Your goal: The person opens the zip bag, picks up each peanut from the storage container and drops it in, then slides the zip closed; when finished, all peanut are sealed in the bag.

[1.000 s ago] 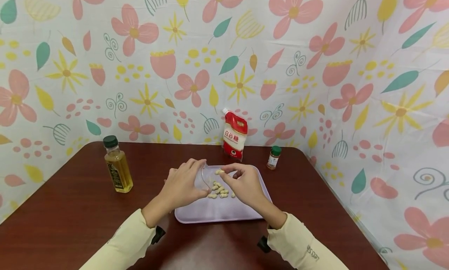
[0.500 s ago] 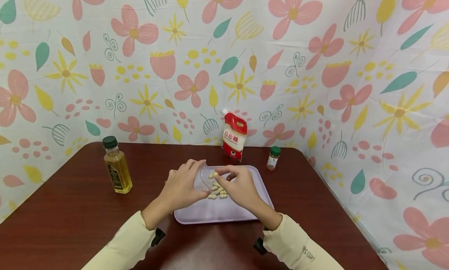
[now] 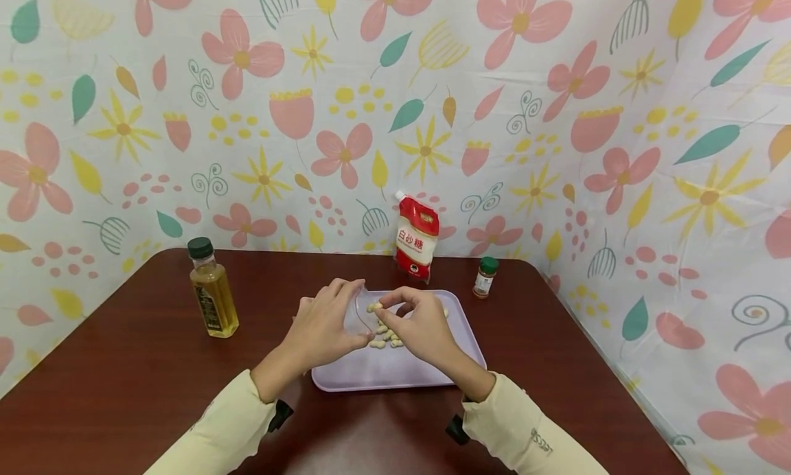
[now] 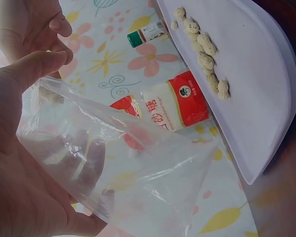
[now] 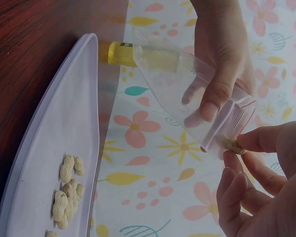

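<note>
A clear zip-lock bag [image 4: 153,173] hangs from my left hand [image 3: 318,327], whose thumb and fingers hold its mouth apart. My right hand [image 3: 423,324] pinches a peanut [image 5: 231,144] in its shell between thumb and fingertips, right at the bag's mouth and overlapping its zip strip in the right wrist view. Below both hands lies a lilac tray [image 3: 371,373] bearing several unshelled peanuts [image 5: 60,205]. My right hand covers part of the tray in the head view.
Behind the tray stands a red and white sugar pouch [image 3: 417,238], with a green-capped spice jar [image 3: 484,280] to its right. An oil bottle [image 3: 213,296] is at the left of the dark wood table [image 3: 123,365]. A flowered cloth [image 3: 346,207] hangs behind.
Over the past second my right hand has moved left with the peanut, from above the tray to the mouth of the bag. The left hand has stayed nearly still, holding the bag.
</note>
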`<state>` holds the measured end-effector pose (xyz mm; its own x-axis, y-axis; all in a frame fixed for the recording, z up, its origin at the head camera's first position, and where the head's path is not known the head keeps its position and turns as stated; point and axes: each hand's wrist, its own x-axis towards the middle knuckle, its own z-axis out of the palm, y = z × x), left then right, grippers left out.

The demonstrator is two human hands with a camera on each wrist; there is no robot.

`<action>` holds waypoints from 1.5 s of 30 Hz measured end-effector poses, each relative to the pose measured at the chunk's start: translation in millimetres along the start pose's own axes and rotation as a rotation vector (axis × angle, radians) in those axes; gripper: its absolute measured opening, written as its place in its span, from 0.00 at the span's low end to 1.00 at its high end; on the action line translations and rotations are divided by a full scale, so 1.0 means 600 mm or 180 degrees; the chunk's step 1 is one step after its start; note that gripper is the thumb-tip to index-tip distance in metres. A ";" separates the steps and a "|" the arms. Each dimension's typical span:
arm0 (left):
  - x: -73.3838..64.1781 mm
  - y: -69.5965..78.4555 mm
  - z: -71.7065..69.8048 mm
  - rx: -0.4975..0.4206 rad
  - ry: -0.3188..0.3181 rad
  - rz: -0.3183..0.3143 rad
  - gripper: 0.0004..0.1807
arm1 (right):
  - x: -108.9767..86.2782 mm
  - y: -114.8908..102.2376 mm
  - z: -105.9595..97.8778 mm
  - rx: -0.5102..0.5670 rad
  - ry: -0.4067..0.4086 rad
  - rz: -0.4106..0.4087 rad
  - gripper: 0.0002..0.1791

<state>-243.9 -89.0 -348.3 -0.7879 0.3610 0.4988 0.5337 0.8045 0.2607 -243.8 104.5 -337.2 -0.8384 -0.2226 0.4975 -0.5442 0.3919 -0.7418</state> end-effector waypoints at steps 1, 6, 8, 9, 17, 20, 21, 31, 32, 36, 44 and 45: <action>0.000 0.000 0.000 -0.0006 0.0007 0.0003 0.46 | 0.001 0.000 0.000 -0.0001 -0.0001 -0.0018 0.03; -0.001 -0.001 0.001 -0.0058 -0.0071 -0.0026 0.45 | 0.003 0.003 0.001 0.0024 -0.0059 0.0024 0.03; -0.001 -0.001 0.002 -0.0068 -0.0098 -0.0039 0.45 | 0.002 0.004 0.001 0.0025 -0.0083 0.0035 0.04; -0.001 -0.002 0.002 -0.0069 -0.0106 -0.0042 0.45 | 0.002 0.005 0.001 0.0020 -0.0087 0.0026 0.04; 0.001 -0.001 0.003 -0.0040 -0.0049 0.0000 0.46 | 0.007 0.006 0.004 0.0042 -0.0085 -0.0042 0.05; 0.001 -0.002 0.004 -0.0023 -0.0042 0.0015 0.46 | 0.007 0.005 0.005 0.0022 -0.0071 -0.0038 0.05; 0.001 -0.002 0.004 -0.0029 -0.0040 0.0022 0.46 | 0.007 0.005 0.005 0.0006 -0.0062 -0.0048 0.05; 0.000 -0.001 0.007 -0.0063 -0.0042 -0.0016 0.46 | 0.002 0.023 -0.015 -0.0138 -0.0019 0.0062 0.06; 0.000 -0.001 0.007 -0.0066 -0.0051 -0.0020 0.46 | 0.002 0.026 -0.018 -0.0148 -0.0034 0.0097 0.06; 0.001 0.000 0.010 -0.0088 -0.0087 -0.0018 0.46 | 0.000 0.041 -0.026 -0.0262 -0.0169 0.0117 0.06; -0.006 -0.008 0.006 -0.0001 -0.0014 -0.0037 0.45 | 0.003 0.075 -0.024 -0.0426 -0.0552 0.0240 0.06; -0.007 -0.008 0.005 -0.0010 -0.0007 -0.0037 0.45 | 0.004 0.079 -0.024 -0.0440 -0.0576 0.0259 0.06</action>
<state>-244.3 -93.0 -354.3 -0.7948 0.3527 0.4938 0.5254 0.8072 0.2690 -271.0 135.7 -364.7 -0.8779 -0.3366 0.3406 -0.4757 0.5308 -0.7014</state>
